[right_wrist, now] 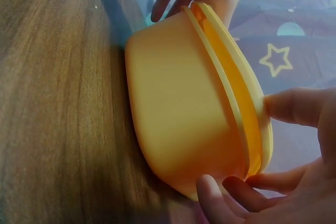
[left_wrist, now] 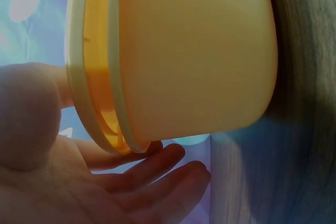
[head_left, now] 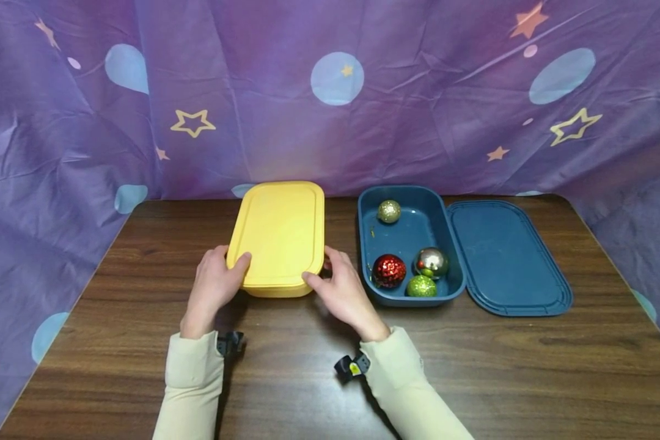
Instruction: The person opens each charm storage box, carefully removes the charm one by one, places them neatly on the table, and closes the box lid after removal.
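Observation:
A yellow lid (head_left: 280,229) lies over a yellow plastic box (left_wrist: 199,56) on the table. In both wrist views, a gap shows between the lid's edge and the box rim on the near side. My left hand (head_left: 216,287) holds the lid at its near left corner, thumb on top and fingers below the edge. At the near right corner my right hand (head_left: 345,292) pinches the lid the same way, with fingertips close to the box wall. The inside of the yellow box is hidden.
Right of my right hand stands an open blue box (head_left: 458,269) holding a red bauble (head_left: 389,271), a silver bauble (head_left: 431,263), a green bauble (head_left: 421,286) and a gold bauble (head_left: 388,211). Its blue lid (head_left: 511,256) lies beside it. A purple cloth (head_left: 275,140) hangs behind the table.

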`<state>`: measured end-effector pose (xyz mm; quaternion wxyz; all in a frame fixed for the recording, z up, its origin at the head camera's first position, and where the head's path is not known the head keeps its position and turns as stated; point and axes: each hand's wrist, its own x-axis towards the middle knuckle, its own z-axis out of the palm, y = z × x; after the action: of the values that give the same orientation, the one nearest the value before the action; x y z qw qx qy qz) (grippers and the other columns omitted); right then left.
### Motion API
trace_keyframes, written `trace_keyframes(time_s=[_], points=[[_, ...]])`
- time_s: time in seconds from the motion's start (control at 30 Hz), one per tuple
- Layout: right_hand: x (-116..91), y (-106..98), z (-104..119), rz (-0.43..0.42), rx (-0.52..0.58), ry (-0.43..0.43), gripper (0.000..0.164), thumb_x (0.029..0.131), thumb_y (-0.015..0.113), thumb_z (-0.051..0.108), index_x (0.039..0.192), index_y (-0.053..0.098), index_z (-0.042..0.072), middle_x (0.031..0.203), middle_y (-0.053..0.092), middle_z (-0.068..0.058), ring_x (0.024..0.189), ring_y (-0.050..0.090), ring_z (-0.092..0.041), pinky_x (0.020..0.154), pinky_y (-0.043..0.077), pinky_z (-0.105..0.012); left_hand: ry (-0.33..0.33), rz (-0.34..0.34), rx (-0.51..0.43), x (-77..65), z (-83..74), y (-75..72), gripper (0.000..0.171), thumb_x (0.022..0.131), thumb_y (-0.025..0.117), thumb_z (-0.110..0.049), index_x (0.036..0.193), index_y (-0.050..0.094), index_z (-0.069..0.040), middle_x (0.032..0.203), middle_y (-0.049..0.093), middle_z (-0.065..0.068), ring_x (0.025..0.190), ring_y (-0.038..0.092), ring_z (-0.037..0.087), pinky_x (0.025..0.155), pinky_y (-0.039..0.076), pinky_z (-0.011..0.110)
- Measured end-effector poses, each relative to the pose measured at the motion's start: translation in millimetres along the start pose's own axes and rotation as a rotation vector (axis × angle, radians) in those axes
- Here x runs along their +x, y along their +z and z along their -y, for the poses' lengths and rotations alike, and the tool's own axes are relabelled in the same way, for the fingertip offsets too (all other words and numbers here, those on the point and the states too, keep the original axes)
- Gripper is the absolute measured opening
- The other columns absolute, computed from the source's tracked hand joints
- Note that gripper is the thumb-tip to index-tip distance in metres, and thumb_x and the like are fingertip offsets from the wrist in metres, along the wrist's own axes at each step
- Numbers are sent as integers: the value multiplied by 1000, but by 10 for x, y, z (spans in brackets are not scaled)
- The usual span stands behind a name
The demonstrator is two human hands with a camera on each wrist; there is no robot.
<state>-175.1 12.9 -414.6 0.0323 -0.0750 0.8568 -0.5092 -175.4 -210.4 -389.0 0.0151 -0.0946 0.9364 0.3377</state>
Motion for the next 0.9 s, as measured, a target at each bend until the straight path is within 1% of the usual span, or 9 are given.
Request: trace_keyframes(time_s=[0.23, 0.37, 0.53, 0.63, 0.7, 0.77, 0.83, 0.9], points=[[-2, -16, -3, -13, 77, -14, 63, 85, 68, 19, 139, 45, -3, 125, 51, -20, 112, 56, -32, 91, 52, -41, -7, -2, -17, -7, -20, -4, 58, 98, 47, -34, 136, 44, 10, 128, 48, 30, 121, 46, 43, 107, 36, 54], [4, -28, -2, -27, 126, -22, 61, 84, 69, 15, 138, 46, -4, 128, 47, -22, 111, 56, -33, 88, 54, -39, -14, -21, -32, -15, -25, -8, 58, 98, 47, -35, 137, 44, 8, 131, 47, 28, 123, 44, 42, 109, 34, 53], [13, -38, 11, -28, 189, -8, 62, 84, 69, 13, 138, 45, -4, 131, 45, -22, 113, 56, -33, 87, 56, -37, -6, -51, -44, -18, -33, -19, 58, 98, 48, -35, 137, 45, 8, 132, 47, 28, 125, 43, 42, 110, 33, 53], [15, -46, 22, -35, 202, -7, 62, 83, 69, 12, 138, 45, -4, 130, 46, -21, 111, 57, -33, 85, 56, -36, -4, -74, -69, -15, -39, -34, 56, 98, 49, -34, 136, 47, 7, 132, 48, 28, 125, 43, 42, 110, 33, 53], [15, -50, 26, -41, 193, -5, 61, 83, 69, 13, 138, 46, -3, 129, 47, -20, 109, 58, -32, 84, 55, -34, -14, -98, -107, -12, -46, -44, 54, 97, 50, -33, 135, 49, 6, 130, 50, 27, 122, 46, 40, 107, 35, 52], [13, -53, 33, -44, 183, -7, 61, 82, 70, 14, 137, 48, -2, 127, 48, -19, 107, 58, -31, 81, 55, -32, -32, -128, -164, -10, -54, -50, 50, 97, 51, -31, 132, 52, 4, 127, 53, 25, 118, 49, 37, 102, 39, 48], [12, -53, 38, -46, 182, -5, 61, 82, 70, 15, 136, 48, -1, 124, 49, -18, 104, 59, -31, 79, 54, -30, -57, -157, -250, -4, -64, -53, 46, 96, 53, -29, 130, 55, 2, 123, 56, 22, 110, 52, 32, 94, 44, 41], [7, -55, 46, -50, 184, -2, 61, 81, 71, 15, 136, 48, -1, 121, 50, -17, 98, 59, -28, 75, 52, -28, -85, -176, -350, 4, -75, -56, 42, 96, 54, -26, 128, 57, 2, 119, 58, 19, 102, 53, 26, 85, 46, 31]])
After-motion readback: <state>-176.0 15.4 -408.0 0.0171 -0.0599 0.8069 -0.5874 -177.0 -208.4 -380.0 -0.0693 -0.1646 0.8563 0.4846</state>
